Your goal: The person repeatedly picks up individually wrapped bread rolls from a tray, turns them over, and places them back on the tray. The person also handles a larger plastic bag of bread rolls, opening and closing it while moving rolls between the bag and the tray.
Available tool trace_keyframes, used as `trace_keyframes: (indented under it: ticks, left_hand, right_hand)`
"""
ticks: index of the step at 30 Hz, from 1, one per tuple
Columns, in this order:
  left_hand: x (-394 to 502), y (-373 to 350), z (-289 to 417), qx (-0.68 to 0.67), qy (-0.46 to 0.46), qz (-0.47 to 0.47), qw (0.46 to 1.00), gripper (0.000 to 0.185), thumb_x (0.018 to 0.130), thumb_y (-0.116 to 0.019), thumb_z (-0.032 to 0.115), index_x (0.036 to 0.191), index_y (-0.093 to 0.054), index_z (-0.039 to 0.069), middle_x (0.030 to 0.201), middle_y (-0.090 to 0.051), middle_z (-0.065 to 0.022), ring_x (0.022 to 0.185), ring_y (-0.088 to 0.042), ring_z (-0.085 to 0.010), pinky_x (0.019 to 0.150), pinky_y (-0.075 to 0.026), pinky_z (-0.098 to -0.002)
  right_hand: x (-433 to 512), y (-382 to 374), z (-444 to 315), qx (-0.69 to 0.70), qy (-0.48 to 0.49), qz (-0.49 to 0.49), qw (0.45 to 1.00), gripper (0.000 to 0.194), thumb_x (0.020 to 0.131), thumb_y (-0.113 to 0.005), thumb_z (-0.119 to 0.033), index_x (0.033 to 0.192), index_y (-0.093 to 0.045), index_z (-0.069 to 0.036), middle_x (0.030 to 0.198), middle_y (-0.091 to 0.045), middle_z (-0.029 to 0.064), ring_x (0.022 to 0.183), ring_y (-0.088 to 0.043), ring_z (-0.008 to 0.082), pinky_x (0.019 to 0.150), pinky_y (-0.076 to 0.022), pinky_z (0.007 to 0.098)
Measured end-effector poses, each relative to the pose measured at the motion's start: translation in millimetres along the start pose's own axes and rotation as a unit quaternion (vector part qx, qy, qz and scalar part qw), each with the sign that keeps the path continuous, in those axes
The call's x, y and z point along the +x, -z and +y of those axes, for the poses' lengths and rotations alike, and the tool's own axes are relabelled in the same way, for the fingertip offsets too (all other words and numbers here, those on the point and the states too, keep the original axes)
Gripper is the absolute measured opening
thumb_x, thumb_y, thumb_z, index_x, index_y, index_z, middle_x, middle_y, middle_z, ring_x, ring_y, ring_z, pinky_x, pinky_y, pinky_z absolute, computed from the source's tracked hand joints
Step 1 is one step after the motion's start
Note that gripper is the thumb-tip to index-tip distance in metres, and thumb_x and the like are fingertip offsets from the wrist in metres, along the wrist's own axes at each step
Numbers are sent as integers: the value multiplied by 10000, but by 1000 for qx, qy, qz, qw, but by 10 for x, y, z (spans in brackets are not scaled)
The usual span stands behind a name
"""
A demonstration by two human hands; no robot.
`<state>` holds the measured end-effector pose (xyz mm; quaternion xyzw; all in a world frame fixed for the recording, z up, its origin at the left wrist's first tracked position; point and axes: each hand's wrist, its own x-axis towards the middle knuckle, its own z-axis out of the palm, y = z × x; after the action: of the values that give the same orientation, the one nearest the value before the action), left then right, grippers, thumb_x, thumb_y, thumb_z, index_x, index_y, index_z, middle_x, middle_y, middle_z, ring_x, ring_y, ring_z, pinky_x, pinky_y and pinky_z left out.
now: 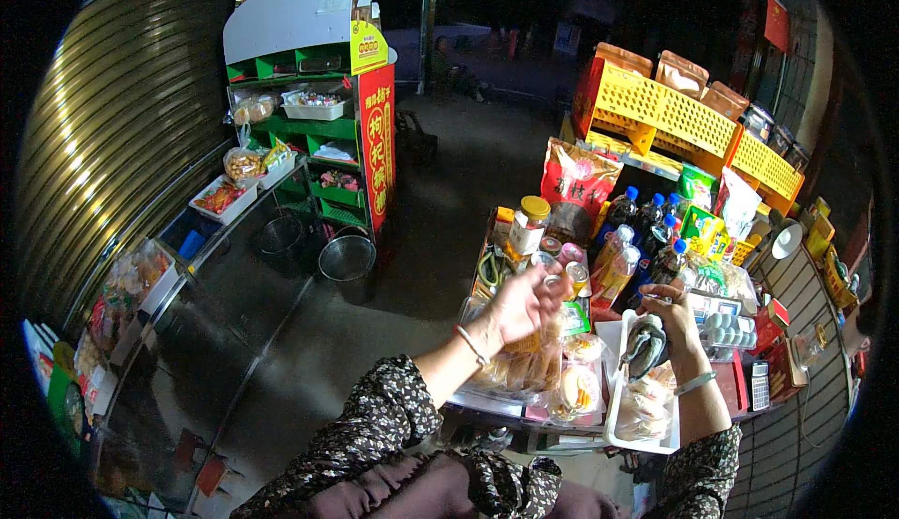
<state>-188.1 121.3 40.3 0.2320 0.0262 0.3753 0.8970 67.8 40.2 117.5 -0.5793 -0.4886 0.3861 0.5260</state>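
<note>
My left hand [527,303] is over the front of the goods table, its fingers apart and slightly blurred, near several small cans and jars. My right hand [667,308] pinches a bundled dark grey item [645,347], perhaps cloth, which hangs above a white plastic tray [613,424]. Wrapped baked goods [642,414] lie in that tray. Left of it, more round packaged baked goods [580,389] sit beside clear bags of long brown food [516,371]. A glass jar with a yellow lid [528,228] stands behind my left hand.
Bottles with blue caps [623,206] and a large red snack bag [577,185] stand behind. A clear egg carton [729,329] and a calculator [760,384] are at right. At left are a green display shelf [302,127], a metal wire basket [347,259] and a corrugated shutter [133,119].
</note>
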Motion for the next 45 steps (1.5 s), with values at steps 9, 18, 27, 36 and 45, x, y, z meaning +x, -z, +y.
trace_keyframes:
  ticks: [9,18,27,36,45]
  left_hand:
    - [263,-440,458,162,-97,-66,980,445,870,-534,448,1144,-525,98,1116,-585,-164,945,-601,-220,802,-500,-375]
    - [-578,727,978,-73,-197,111,971,335,921,-491,341,1078,-540,49,1066,-601,-136,973,-590,-245,830,-494,-394]
    - [259,142,263,95,6,102,990,211,883,-580,260,1055,-605,140,945,-655,-69,813,-630,-160,654,-527,-265]
    - [847,-1167,256,139,19,-132,981,346,809,-679,294,1094,-534,160,985,-642,-59,792,-654,-171,610,-553,-275]
    - [448,-497,-262,165,130,-98,973,326,824,-665,285,1091,-559,131,984,-649,-26,799,-639,-101,617,-529,-230]
  right_hand:
    - [371,-419,-570,59,159,-162,972,708,751,-537,58,1402,-295,-84,1063,-620,171,824,-599,172,740,-492,271]
    - [421,137,253,3,32,-45,998,449,762,-568,-60,1199,-506,24,802,-664,132,756,-641,206,709,-482,297]
    - [630,486,-120,-129,83,-57,987,408,690,-619,5,1094,-575,49,865,-647,127,727,-645,214,698,-502,290]
    - [293,2429,-1259,-210,187,117,952,406,822,-496,-118,1210,-513,-1,1122,-580,104,963,-574,175,817,-469,290]
    - [-496,1962,-301,-166,136,242,946,301,779,-602,-154,1034,-627,6,881,-649,76,699,-577,138,618,-466,240]
